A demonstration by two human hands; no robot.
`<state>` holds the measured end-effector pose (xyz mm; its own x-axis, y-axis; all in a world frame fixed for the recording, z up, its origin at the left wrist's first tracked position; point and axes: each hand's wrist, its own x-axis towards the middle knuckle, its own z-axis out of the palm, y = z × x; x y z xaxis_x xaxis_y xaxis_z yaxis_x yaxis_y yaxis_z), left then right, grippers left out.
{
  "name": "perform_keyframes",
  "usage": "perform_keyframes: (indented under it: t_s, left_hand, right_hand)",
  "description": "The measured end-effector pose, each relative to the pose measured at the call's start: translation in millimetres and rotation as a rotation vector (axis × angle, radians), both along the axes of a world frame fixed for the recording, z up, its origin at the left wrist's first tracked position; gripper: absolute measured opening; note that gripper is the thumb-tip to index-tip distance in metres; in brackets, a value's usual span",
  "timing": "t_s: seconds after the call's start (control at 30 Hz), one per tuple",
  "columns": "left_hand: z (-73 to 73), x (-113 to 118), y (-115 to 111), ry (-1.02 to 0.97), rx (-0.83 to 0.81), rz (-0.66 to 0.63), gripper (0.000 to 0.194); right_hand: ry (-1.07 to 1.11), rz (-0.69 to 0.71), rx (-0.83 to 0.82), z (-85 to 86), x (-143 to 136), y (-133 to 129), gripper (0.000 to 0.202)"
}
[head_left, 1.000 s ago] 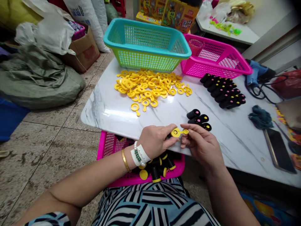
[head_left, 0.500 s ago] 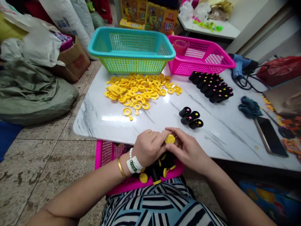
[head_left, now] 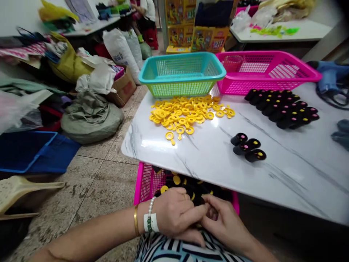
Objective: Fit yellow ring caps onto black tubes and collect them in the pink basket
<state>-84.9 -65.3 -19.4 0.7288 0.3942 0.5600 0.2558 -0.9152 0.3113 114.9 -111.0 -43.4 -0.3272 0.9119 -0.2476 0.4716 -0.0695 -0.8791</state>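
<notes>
Low over my lap, my left hand (head_left: pixel 177 214) and my right hand (head_left: pixel 225 222) meet at the fingertips. The left is palm down, its index finger reaching to the curled right fingers, its thumb stretched below. Right thumb and fingers are bent together; whatever lies between the hands is hidden. Just behind them shows a dark rounded end, but I cannot tell whether it is held. Beneath the table edge, a pink basket (head_left: pixel 140 183) holds black tubes with yellow caps (head_left: pixel 177 179). Upright black tubes (head_left: pixel 255 155) stand on the table, pink or yellow dots in their tops.
A heap of yellow rings with tabs (head_left: pixel 185 112) lies on the white marbled table (head_left: pixel 152 145). Behind it stand a turquoise basket (head_left: pixel 182 76) and another pink basket (head_left: pixel 269 69). More black tubes (head_left: pixel 283 109) stand right, near a blue heat gun (head_left: pixel 331 76). Sacks and a stool (head_left: pixel 21 189) are left.
My view has swung left and up. Both hands have dropped lower, toward my lap. The yellow cap that showed between my fingers is no longer visible.
</notes>
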Motion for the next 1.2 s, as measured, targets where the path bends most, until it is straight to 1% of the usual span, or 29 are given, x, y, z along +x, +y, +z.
perform_keyframes:
  t_s: [0.03,0.07,0.13,0.17,0.2,0.23,0.27,0.33,0.4,0.47,0.5,0.57,0.63,0.67,0.73,0.77,0.8,0.87,0.97,1.03,1.1,1.2]
  left_hand:
    - [4.8,-7,10,-0.019,0.004,0.085,0.054]
    - [10.2,-14,23,-0.035,0.006,0.206,0.055]
    - [19.1,-28,56,-0.021,0.001,0.484,0.046]
    - [21.2,-35,73,0.010,-0.001,0.583,0.040]
    - [21.2,-41,89,0.053,0.002,0.639,0.035]
    - [19.5,-45,103,0.103,0.002,0.660,0.030]
    - [16.6,-50,115,0.153,0.003,0.656,0.025]
    - [10.1,-55,127,0.248,0.029,0.633,0.018]
    - [7.6,-56,127,0.301,0.099,0.632,0.018]
    - [12.1,-50,117,0.270,0.153,0.639,0.015]
    - [16.8,-43,110,0.220,0.144,0.627,0.012]
    - [28.8,-22,93,0.101,0.036,0.551,0.007]
    - [39.8,7,75,0.028,-0.148,0.397,0.008]
    - [43.3,23,67,0.024,-0.246,0.300,0.010]
    - [44.8,53,58,0.025,-0.395,0.132,0.014]
    - [42.8,66,58,0.015,-0.439,0.093,0.015]
    - [39.5,77,60,-0.003,-0.465,0.094,0.013]
    - [31.0,94,71,-0.036,-0.479,0.184,0.010]
    - [19.6,115,93,0.000,-0.435,0.353,0.032]
    - [15.7,127,103,0.067,-0.387,0.411,0.043]
    - [14.5,137,108,0.144,-0.355,0.448,0.049]
    - [15.1,148,112,0.242,-0.327,0.491,0.046]
  right_hand:
    - [-0.062,-0.030,0.060,-7.6,-1,1,0.012]
    - [-0.121,-0.066,0.133,-13.8,-2,4,0.017]
    - [-0.179,-0.125,0.254,-22.5,-4,8,0.024]
    - [-0.172,-0.131,0.284,-25.2,-5,10,0.025]
    - [-0.151,-0.122,0.306,-27.0,-5,10,0.024]
    - [-0.129,-0.099,0.327,-28.0,-4,10,0.023]
    - [-0.115,-0.076,0.358,-28.1,-3,10,0.026]
    - [-0.108,-0.045,0.460,-25.1,3,7,0.038]
    - [-0.106,-0.039,0.569,-17.2,12,3,0.040]
    - [-0.110,-0.061,0.671,-5.0,23,1,0.039]
    - [-0.115,-0.082,0.718,2.1,27,1,0.039]
    - [-0.094,-0.158,0.767,16.1,33,5,0.044]
    - [-0.008,-0.248,0.730,27.2,35,14,0.054]
    - [0.032,-0.275,0.689,31.0,34,19,0.056]
    - [0.054,-0.309,0.624,35.0,34,30,0.046]
    - [0.037,-0.334,0.604,35.5,35,34,0.037]
    - [0.019,-0.375,0.581,35.3,37,36,0.028]
    - [0.048,-0.513,0.509,33.5,43,39,0.017]
    - [0.231,-0.740,0.356,30.1,58,39,0.013]
    - [0.324,-0.857,0.307,28.7,68,37,0.015]
    - [0.350,-0.917,0.299,28.1,75,37,0.015]
    - [0.331,-0.927,0.307,28.8,78,38,0.014]
